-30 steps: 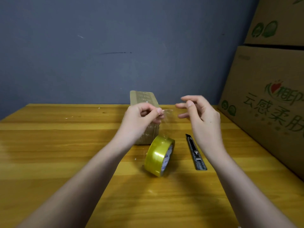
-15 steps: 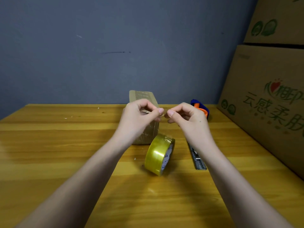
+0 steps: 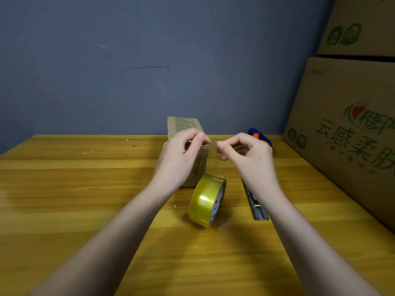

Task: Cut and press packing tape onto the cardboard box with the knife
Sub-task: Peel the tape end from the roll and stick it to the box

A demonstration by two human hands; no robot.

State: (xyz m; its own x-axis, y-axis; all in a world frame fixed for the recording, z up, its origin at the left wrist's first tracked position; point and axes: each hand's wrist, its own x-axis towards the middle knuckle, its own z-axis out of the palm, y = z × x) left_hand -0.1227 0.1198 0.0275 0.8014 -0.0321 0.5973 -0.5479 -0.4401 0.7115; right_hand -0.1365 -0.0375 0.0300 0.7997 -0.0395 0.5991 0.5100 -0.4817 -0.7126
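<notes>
Count: 1 small brown cardboard box [image 3: 197, 165], 1 yellowish roll of clear packing tape [image 3: 206, 201], 1 grey metal utility knife [image 3: 257, 208], 2 large printed cardboard cartons [image 3: 350, 133] stacked at right, 1 blue-and-orange object [image 3: 261, 138] at the back; 2 bare hands seen.
Table: light wooden table [image 3: 85, 189], everything is set on it, grey wall behind.
Box: stood upright nr the back edge, centre; top already covered w/ shiny tape; partly hidden by the left hand.
Roll: stood on its edge just in front of the box, between the forearms.
Tape strip: clear strip [image 3: 213, 159] drawn up from the roll to the fingertips; top edge is held at abt box-top height, in front of the box's right side.
Left hand [image 3: 181, 159]: fingers curled, strip's top corner pinched betw. thumb and forefinger.
Right hand [image 3: 250, 154]: fingers curled, other top corner pinched by thumb and forefinger; fingertips of both hands nearly met.
Knife: laid flat on the table, right of the roll, mostly covered by the right forearm; not touched.
Blue-orange obj: seen behind the right hand, type can't be told.
</notes>
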